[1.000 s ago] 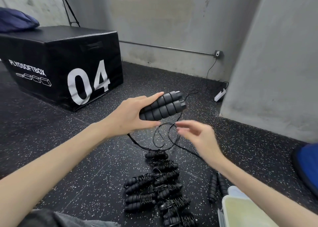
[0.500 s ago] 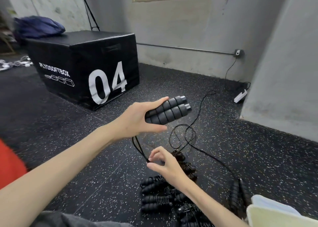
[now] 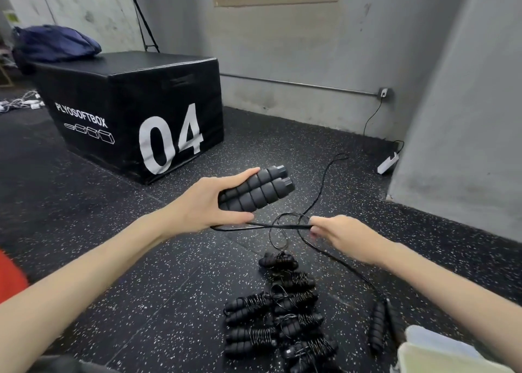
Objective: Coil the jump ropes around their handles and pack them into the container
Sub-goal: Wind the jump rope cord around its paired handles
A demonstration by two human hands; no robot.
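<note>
Fingers (image 3: 243,176) of the left hand (image 3: 203,203) are wrapped round two ribbed foam handles (image 3: 255,192), held side by side above the speckled gym floor (image 3: 113,259). Below, a pile of coiled jump ropes (image 3: 282,313) lies near the pale container (image 3: 440,355), seen only at the lower right corner. The right hand (image 3: 343,237) pinches the thin black cord (image 3: 271,225), pulled taut from the handles. Slack loops trail across the floor; a snag or tangle is judged likely if winding starts loosely.
</note>
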